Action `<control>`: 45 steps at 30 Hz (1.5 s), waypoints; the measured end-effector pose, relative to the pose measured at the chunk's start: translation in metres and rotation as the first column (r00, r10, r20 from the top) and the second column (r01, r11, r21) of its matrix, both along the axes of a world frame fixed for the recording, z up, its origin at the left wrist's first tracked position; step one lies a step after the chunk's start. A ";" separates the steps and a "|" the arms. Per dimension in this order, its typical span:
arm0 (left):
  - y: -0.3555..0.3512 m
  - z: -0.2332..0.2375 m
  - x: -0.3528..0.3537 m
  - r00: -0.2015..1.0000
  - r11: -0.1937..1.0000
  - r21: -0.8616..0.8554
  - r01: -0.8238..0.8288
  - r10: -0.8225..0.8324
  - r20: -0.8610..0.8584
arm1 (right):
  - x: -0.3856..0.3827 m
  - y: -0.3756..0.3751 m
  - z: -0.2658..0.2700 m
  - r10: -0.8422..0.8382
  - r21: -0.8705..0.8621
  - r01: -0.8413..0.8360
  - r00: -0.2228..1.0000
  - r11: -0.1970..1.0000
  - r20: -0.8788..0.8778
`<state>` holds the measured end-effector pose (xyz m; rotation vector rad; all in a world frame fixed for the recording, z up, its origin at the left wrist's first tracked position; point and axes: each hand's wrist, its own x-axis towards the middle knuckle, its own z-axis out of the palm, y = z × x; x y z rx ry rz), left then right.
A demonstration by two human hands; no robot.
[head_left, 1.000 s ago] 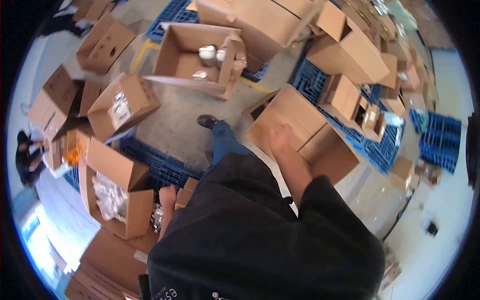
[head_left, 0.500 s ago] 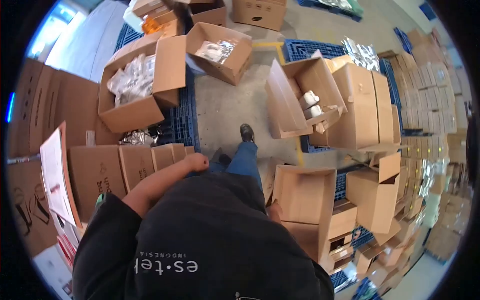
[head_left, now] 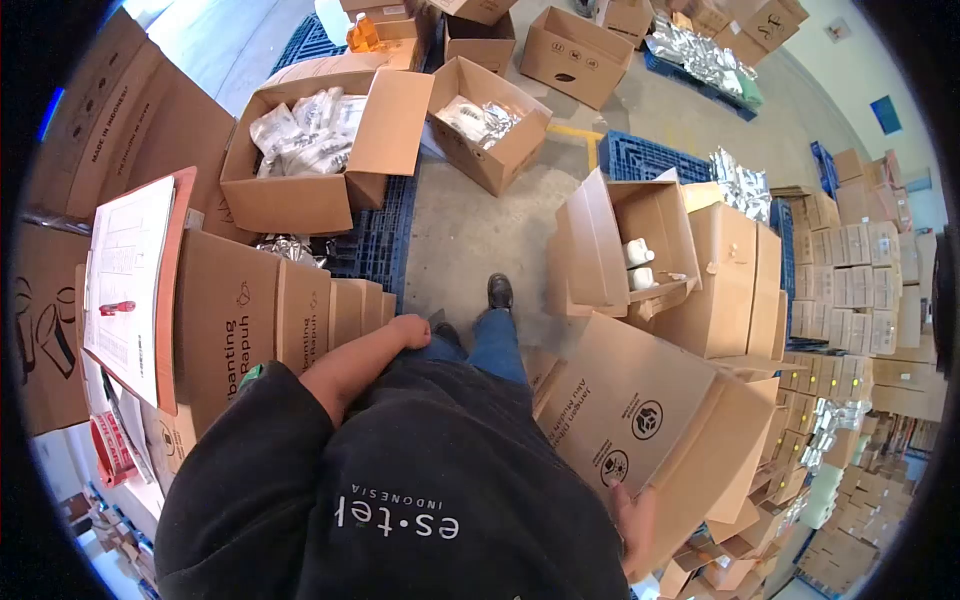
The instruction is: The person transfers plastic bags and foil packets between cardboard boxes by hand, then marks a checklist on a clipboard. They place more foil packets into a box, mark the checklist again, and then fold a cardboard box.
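My left hand (head_left: pixel 408 331) is curled into a loose fist beside my thigh, with nothing visible in it. My right hand (head_left: pixel 632 522) is at my lower right, its fingers and thumb pressed on an edge of a large cardboard box (head_left: pixel 650 400). That box is tilted, with a printed side facing up. Beyond it, an open carton (head_left: pixel 590 232) holds two white bottles (head_left: pixel 640 265). On my left, a clipboard (head_left: pixel 135 290) with paper and a red pen (head_left: pixel 117 308) rests by a row of cartons (head_left: pixel 235 325).
An open box (head_left: pixel 290 202) of plastic-wrapped packs stands on a blue pallet (head_left: pixel 385 230) at the front left. Another open box (head_left: pixel 490 150) with packs is ahead. Tall cartons (head_left: pixel 735 270) stand on the right, and stacked boxes (head_left: pixel 845 330) lie farther off. A red tape roll (head_left: pixel 110 448) sits by the clipboard.
The large box by my right hand has tipped over, from showing its hollow inside to showing its printed side. My right hand has moved down and right. The view has shifted.
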<state>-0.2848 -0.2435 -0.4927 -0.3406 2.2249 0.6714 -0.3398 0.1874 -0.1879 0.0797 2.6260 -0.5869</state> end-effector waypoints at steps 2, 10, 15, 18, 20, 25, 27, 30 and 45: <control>-0.002 -0.002 -0.002 1.000 1.000 -0.014 -0.020 0.020 0.020 | -0.017 -0.021 0.041 0.078 0.056 -0.078 0.997 0.995 -0.006; -0.026 -0.013 0.014 0.981 0.980 -0.030 -0.195 0.196 0.007 | -0.027 0.051 0.139 0.618 0.149 -0.674 0.537 0.724 -0.575; -0.025 -0.018 0.035 0.897 0.893 0.079 -0.442 0.439 0.057 | -0.071 -0.052 0.126 0.066 -0.544 -0.552 0.737 0.633 -0.672; -0.009 -0.019 0.045 0.670 0.615 0.362 -0.701 0.741 0.040 | -0.131 -0.169 0.127 0.279 -0.568 -0.529 0.837 0.630 -0.470; 0.004 -0.026 0.043 0.493 0.419 0.495 -0.761 0.870 0.022 | -0.158 -0.240 0.091 0.430 -0.568 -0.594 0.804 0.570 -0.410; 0.054 -0.021 0.030 0.202 -0.007 0.637 -0.771 0.945 0.255 | -0.171 -0.345 -0.051 0.455 -0.611 -0.539 0.836 0.580 -0.306; 0.067 -0.005 0.020 0.010 -0.304 0.460 -0.834 0.825 0.565 | -0.162 -0.367 -0.099 0.442 -0.649 -0.529 0.840 0.546 -0.313; 0.108 -0.022 0.038 -0.166 -0.753 0.485 -0.445 0.601 0.782 | -0.152 -0.377 -0.163 0.336 -0.739 -0.339 0.928 0.583 -0.160; 0.156 0.021 -0.069 -0.147 -0.156 0.237 -0.959 0.987 0.057 | -0.201 -0.416 -0.302 0.600 -0.561 -0.503 0.800 0.658 -0.013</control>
